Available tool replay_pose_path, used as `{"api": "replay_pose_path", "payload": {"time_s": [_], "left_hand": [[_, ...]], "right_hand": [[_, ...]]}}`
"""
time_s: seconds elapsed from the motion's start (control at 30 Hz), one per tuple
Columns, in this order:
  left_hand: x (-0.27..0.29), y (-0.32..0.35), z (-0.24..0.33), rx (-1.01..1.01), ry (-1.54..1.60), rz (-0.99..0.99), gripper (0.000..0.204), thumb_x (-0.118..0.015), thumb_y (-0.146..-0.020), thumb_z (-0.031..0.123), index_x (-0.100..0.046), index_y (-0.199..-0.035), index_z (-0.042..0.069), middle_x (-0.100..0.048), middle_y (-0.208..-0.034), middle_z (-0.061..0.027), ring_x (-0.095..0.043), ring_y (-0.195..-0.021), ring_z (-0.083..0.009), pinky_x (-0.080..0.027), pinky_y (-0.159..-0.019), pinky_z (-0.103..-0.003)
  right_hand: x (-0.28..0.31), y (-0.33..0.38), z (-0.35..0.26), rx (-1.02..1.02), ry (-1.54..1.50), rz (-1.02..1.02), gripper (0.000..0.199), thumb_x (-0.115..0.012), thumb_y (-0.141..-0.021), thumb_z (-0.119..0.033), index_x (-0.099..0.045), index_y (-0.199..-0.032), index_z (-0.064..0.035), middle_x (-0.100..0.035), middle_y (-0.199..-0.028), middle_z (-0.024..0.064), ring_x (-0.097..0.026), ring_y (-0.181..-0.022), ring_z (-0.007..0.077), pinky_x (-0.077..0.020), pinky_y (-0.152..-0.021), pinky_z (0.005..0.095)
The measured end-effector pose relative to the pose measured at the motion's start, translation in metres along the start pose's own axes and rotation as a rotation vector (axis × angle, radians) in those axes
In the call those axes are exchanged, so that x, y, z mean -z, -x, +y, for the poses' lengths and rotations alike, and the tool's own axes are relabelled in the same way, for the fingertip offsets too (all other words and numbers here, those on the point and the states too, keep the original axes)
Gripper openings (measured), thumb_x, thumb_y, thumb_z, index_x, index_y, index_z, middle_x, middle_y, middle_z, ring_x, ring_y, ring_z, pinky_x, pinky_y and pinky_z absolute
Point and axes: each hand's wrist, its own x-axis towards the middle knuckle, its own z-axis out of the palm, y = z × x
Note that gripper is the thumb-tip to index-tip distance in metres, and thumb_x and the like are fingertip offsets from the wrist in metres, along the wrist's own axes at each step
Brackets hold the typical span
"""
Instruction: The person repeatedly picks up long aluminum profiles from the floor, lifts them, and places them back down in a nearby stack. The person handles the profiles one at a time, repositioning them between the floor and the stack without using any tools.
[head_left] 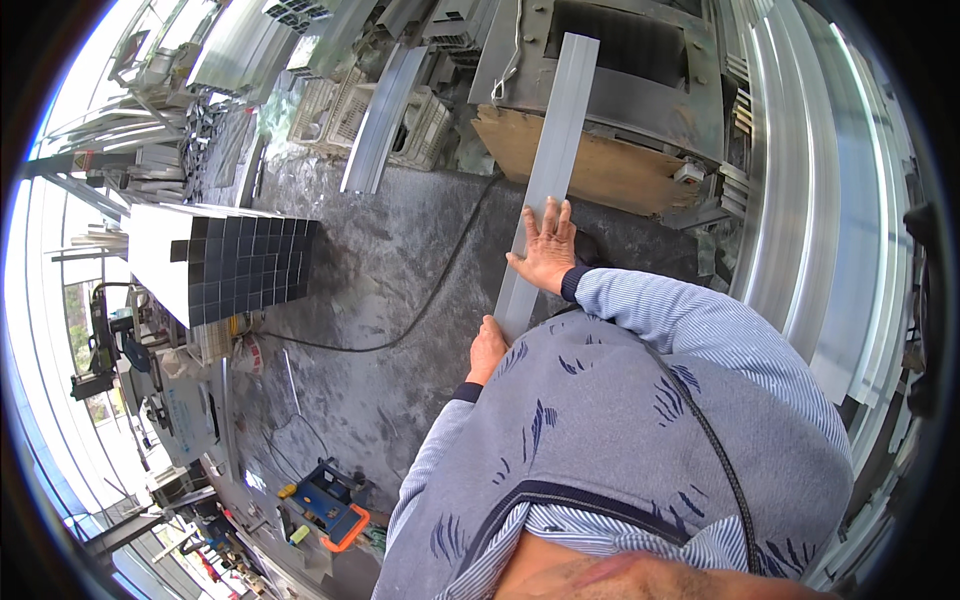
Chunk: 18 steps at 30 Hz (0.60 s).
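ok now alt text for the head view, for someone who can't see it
A person's right hand lies spread on a long silvery metal strip, while the left hand touches its edge nearer the body. Around lie stacked square tubes at left, long metal profiles at right, and a dark cable across the grey floor.

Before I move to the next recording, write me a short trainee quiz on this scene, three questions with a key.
1. True or false: the right hand lies with spread fingers on the long grey metal strip.
2. Seen from the person, the stack of square tubes is: A) to the right; B) to the left; C) straight ahead.
3. Which is nearer the brown board, the right hand or the left hand?
Key: 1. True. 2. B. 3. The right hand.
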Motion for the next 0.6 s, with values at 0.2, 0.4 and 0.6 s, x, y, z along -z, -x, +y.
{"api": "replay_pose_path", "payload": {"time_s": [0.2,0.4,0.6], "left_hand": [[0.002,0.023,-0.035,-0.020,0.010,-0.068,0.044,-0.058,-0.108,0.030,-0.044,-0.134,-0.003,-0.070,-0.118,-0.0352,-0.072,-0.102,-0.0568,-0.059,-0.085,-0.063],[0.027,0.056,-0.042,-0.038,0.001,-0.010,0.041,-0.061,-0.107,0.029,-0.047,-0.129,-0.003,-0.072,-0.116,-0.0335,-0.073,-0.105,-0.0541,-0.059,-0.087,-0.062],[0.098,0.097,-0.056,0.036,-0.126,-0.057,0.085,-0.102,-0.063,0.031,-0.052,-0.125,0.002,-0.072,-0.112,-0.0258,-0.075,-0.107,-0.0478,-0.062,-0.090,-0.055]], "right_hand": [[0.044,0.017,0.025,0.184,0.043,-0.140,0.102,-0.086,-0.079,-0.042,-0.046,-0.167,-0.0126,-0.032,-0.169,0.0272,-0.028,-0.156,0.0517,-0.0300,-0.121,0.0668],[0.068,-0.012,0.048,0.524,0.235,-0.043,0.094,-0.083,-0.077,-0.013,-0.050,-0.165,-0.0188,-0.044,-0.164,0.0194,-0.036,-0.156,0.0400,-0.0321,-0.122,0.0621],[0.072,-0.078,0.013,1.057,0.346,-0.323,0.074,-0.086,-0.080,-0.017,-0.061,-0.149,-0.0159,-0.061,-0.144,0.0117,-0.057,-0.140,0.0299,-0.0452,-0.113,0.0531]]}}
